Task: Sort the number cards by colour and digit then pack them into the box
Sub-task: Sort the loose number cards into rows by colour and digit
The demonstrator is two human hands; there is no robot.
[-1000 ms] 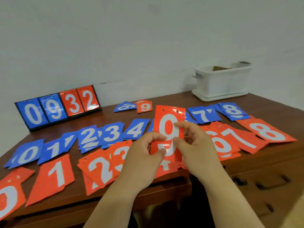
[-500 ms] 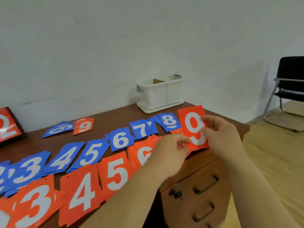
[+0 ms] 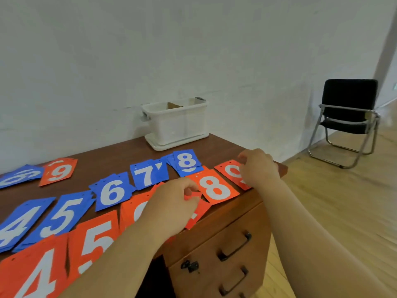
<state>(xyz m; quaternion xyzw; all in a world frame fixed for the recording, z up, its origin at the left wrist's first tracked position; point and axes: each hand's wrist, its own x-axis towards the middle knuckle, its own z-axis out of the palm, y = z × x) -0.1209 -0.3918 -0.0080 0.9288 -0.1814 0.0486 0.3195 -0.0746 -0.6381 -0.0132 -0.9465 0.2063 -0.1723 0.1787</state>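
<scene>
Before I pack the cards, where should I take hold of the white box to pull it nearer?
Probably the handle at each short end, coming from both ends. The white box stands upright and open, and its long walls look smooth, offering no hold.

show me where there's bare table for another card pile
The table is bare along the back, between the rear orange 9 card and the white box, and right of the box. Crowded in front, from blue 6 card to orange 8 card.
</scene>
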